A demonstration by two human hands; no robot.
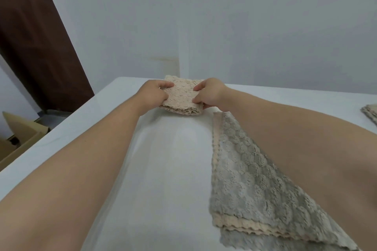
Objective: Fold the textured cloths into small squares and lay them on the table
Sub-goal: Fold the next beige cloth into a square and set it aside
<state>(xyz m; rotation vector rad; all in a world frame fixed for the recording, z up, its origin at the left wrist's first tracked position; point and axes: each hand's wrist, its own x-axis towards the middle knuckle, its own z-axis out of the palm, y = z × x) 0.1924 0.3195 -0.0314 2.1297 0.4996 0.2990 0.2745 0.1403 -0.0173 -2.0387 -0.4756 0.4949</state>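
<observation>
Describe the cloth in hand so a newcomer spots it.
Start at the white table and look to its far edge, by the wall. There the left hand and right hand pinch a small folded beige cloth. It is plain beige and squared up, unlike the larger grey cloth lying nearer on the right.

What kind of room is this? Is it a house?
Probably a plain workroom or storeroom, though I can't be sure. The wall is bare and pale, cardboard boxes sit on the floor near a dark door, and the white table has a folded beige cloth and grey cloths.
</observation>
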